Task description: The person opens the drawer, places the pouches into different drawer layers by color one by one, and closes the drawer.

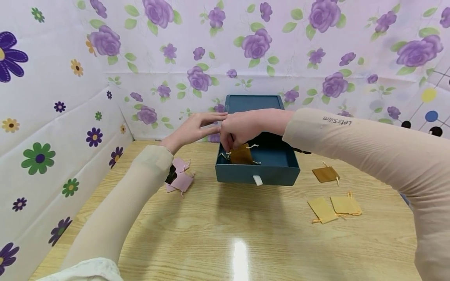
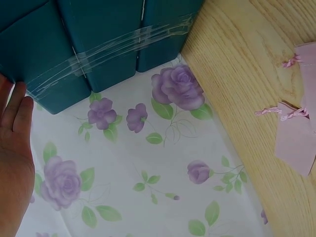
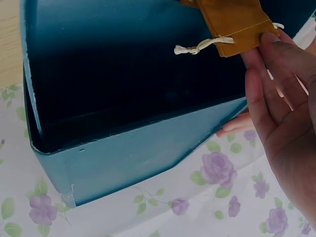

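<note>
Pouch (image 3: 238,22) (brown) in right hand (image 1: 242,126)

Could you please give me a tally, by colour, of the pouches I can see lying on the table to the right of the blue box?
Yellow pouches: 2
Brown pouch: 1
Total: 3

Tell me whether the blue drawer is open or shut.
Open: the blue drawer shows its interior in both the head and right wrist views.
</note>
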Available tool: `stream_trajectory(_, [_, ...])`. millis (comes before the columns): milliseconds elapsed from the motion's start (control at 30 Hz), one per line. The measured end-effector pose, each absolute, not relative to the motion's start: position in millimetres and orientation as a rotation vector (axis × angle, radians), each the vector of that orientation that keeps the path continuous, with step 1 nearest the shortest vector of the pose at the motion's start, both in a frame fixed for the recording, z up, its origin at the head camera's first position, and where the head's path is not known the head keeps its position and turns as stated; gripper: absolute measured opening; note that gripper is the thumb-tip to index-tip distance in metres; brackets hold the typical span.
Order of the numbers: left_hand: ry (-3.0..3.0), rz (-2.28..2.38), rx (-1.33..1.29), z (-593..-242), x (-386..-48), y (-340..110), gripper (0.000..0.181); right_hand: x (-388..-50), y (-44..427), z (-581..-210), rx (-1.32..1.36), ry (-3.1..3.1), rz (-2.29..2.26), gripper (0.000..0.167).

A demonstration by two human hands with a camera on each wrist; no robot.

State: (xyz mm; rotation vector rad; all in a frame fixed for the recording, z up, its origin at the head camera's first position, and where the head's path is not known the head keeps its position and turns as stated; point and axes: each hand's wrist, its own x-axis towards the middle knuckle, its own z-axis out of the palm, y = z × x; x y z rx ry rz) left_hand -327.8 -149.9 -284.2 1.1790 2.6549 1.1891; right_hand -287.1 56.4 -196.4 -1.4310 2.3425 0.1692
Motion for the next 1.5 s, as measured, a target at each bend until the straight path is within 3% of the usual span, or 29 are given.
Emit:
stream_trajectory(867, [2.670,1.141,1.220,-284,-326,-147,0.044,-288,58,-203,-1.442,2.343,0.162,0.021])
stream_trajectory(1500, [2.684,1.158,1.157,-283,-325,-149,0.046,-288,68,-187,-1.401,2.394,0.076,0.026])
